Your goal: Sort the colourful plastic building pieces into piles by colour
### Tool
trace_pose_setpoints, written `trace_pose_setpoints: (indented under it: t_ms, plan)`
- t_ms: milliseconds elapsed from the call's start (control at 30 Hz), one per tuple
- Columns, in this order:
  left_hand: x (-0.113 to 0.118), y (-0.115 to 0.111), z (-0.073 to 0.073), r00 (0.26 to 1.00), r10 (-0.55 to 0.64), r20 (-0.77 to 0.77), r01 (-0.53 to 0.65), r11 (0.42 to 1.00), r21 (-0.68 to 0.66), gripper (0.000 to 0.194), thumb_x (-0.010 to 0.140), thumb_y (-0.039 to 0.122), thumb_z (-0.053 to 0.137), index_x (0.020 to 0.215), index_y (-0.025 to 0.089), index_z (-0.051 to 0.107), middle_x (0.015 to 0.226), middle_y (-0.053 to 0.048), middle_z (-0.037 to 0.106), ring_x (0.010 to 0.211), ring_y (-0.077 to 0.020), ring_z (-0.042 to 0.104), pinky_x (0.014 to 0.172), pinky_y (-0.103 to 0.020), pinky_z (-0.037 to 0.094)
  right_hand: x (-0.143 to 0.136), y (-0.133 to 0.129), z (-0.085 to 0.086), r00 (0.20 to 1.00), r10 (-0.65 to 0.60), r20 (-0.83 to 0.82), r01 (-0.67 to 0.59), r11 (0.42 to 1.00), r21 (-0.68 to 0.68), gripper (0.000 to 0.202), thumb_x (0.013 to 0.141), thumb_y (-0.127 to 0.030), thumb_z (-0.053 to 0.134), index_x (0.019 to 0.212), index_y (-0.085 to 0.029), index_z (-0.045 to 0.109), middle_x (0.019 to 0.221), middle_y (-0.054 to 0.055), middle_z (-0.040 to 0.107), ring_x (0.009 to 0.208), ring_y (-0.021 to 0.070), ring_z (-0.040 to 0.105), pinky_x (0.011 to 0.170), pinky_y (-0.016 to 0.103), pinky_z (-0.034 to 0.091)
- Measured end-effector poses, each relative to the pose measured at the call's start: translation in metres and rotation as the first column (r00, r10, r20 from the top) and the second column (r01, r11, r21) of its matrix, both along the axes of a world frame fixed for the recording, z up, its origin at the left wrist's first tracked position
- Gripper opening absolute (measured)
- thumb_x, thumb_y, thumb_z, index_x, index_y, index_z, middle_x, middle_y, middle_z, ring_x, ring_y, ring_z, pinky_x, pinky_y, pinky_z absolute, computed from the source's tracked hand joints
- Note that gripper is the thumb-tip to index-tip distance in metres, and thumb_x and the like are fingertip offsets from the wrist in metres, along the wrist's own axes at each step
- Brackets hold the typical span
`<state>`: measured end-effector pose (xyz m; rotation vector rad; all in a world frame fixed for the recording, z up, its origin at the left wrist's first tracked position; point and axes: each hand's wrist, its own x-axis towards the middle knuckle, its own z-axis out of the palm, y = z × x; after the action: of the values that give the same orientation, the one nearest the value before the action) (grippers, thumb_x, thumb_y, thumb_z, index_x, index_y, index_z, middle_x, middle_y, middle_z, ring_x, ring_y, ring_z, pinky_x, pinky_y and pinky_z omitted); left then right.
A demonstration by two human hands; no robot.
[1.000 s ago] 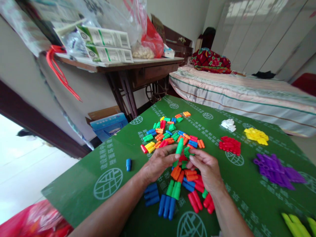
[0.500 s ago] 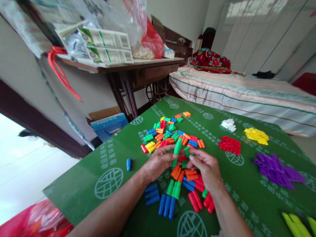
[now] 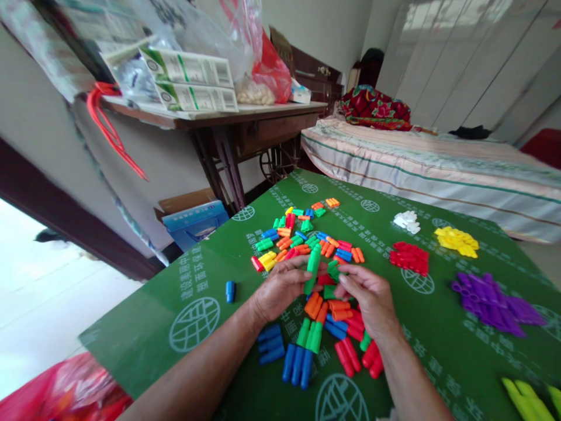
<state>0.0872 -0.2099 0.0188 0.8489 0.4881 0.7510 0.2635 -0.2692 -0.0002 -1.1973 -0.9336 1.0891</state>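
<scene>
Head view, long green block [image 3: 312,266] between the hands [image 3: 283,286], left gripping

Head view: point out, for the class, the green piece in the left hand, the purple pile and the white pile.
Green piece [image 3: 312,264] in the left hand [image 3: 277,290]: head view, middle of its length.
Purple pile [image 3: 489,301]: head view, its middle.
White pile [image 3: 407,222]: head view, its middle.

long green tubular block [image 3: 312,268], held near-upright, slightly tilted, darker green piece [image 3: 333,270] nearby
</scene>
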Motion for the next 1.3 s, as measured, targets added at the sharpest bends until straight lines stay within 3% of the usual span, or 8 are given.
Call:
trace_pose_setpoints:
  t_ms: [433, 767, 1300]
  plan:
    - [0.0004, 0.0010, 0.0022, 0.998, 0.066, 0.002, -0.066, 0.998, -0.002, 0.032, 0.069, 0.013, 0.060, 0.101, 0.015, 0.067, 0.109, -0.011, 0.068, 0.111, -0.0272, 0.056, 0.093, -0.042, 0.044, 0.0016, 0.0000, -0.0001, 1.000, -0.014, 0.017, 0.014, 1.000, -0.007, 0.032, 0.071, -0.039, 0.070, 0.092, -0.016, 0.067, 0.056, 0.000, 0.066, 0.052, 0.0119, 0.057, 0.052, 0.023, 0.044]
    - [-0.0003, 0.0014, -0.0003, 0.995, 0.101, -0.012, -0.102, 0.994, -0.051, 0.023, 0.076, 0.026, 0.061, 0.095, 0.016, 0.069, 0.106, -0.011, 0.069, 0.112, -0.0276, 0.056, 0.092, -0.043, 0.045, 0.0028, -0.0012, -0.0015, 0.999, -0.031, 0.016, 0.031, 1.000, -0.003, 0.031, 0.072, -0.038, 0.070, 0.093, -0.015, 0.066, 0.057, 0.000, 0.066, 0.052, 0.0119, 0.057, 0.052, 0.024, 0.044]
    - [-0.0013, 0.0015, 0.0021, 0.991, 0.104, -0.085, -0.112, 0.989, -0.096, 0.039, 0.079, 0.044, 0.059, 0.105, 0.015, 0.064, 0.100, -0.011, 0.070, 0.103, -0.0256, 0.062, 0.086, -0.040, 0.049, 0.0018, -0.0014, 0.0029, 0.999, -0.042, 0.014, 0.042, 0.999, -0.013, 0.032, 0.069, -0.039, 0.071, 0.090, -0.016, 0.067, 0.055, 0.000, 0.065, 0.051, 0.0133, 0.057, 0.050, 0.024, 0.043]
